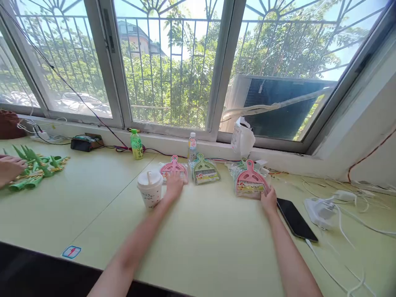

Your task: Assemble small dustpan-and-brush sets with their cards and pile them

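Note:
My left hand [174,185] lies on the front of a bagged pink mini dustpan-and-brush set [174,166], fingers stretched out over it. At the right, my right hand [269,199] grips the lower right corner of another pink dustpan-and-brush set [251,180] in clear wrap. Behind that one, a green set [242,164] partly shows. Between my hands a green dustpan-and-brush set [205,171] lies on the table, touched by neither. A white lidded paper cup [150,190] stands just left of my left wrist.
A black phone [297,219] on a cable and a white power strip [320,212] lie at the right. Bottles, a green one [136,144] and a clear one [192,147], stand by the window. Another person's hand [11,168] is beside green plastic parts [40,167] at the far left.

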A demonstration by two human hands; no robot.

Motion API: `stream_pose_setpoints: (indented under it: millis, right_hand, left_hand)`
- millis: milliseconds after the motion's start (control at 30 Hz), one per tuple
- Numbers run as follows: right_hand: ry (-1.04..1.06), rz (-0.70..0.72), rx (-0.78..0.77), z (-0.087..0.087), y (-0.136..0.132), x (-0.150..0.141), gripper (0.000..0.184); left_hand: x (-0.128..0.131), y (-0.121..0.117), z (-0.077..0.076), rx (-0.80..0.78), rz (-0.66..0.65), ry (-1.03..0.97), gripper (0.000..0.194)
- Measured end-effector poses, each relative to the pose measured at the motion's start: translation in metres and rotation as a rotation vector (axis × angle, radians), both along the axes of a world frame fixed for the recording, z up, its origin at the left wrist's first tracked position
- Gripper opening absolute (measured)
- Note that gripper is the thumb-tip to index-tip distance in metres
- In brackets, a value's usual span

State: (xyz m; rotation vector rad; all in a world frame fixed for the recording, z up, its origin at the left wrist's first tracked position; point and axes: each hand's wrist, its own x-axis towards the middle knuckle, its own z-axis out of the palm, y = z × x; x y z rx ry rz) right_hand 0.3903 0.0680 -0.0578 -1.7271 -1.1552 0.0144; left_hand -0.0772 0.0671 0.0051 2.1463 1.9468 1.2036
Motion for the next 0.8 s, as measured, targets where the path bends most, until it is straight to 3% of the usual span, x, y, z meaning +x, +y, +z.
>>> stream_pose_setpoints:
  millis: [67,167,267,400,533,600,667,800]
  right_hand:
    - [-0.019,-0.034,-0.008,0.002,-0.006,-0.006,0.074]
    - [-0.082,-0.089,0.025,0.010,-0.024,-0.021,0.076]
    - [-0.230,-0.126,0.097,0.031,-0.053,-0.049,0.066]
    - [-0.397,-0.131,0.141,0.065,-0.100,-0.109,0.050]
    - [-0.262,0.257,-0.066,0.076,-0.133,-0.181,0.049]
    - [-0.100,0.542,-0.275,0.073,-0.141,-0.210,0.052]
    - [0.039,0.740,-0.383,0.069,-0.143,-0.228,0.052]
    - [0.145,0.892,-0.324,0.068,-0.143,-0.233,0.043]
  left_hand:
    - [-0.017,-0.006,-0.005,-0.079,0.035,-0.064,0.053]
    - [-0.014,-0.023,-0.006,-0.099,-0.046,-0.091,0.048]
    - [-0.002,-0.044,0.001,-0.106,-0.117,-0.203,0.039]
    - [0.006,-0.073,0.008,-0.148,-0.211,-0.309,0.034]
    - [0.015,-0.113,0.007,-0.180,-0.311,-0.280,0.040]
    - [0.025,-0.139,0.005,-0.176,-0.386,-0.194,0.034]
    - [0.037,-0.164,0.004,-0.145,-0.452,-0.115,0.023]
    - [0.049,-0.196,0.008,-0.112,-0.563,-0.163,0.024]
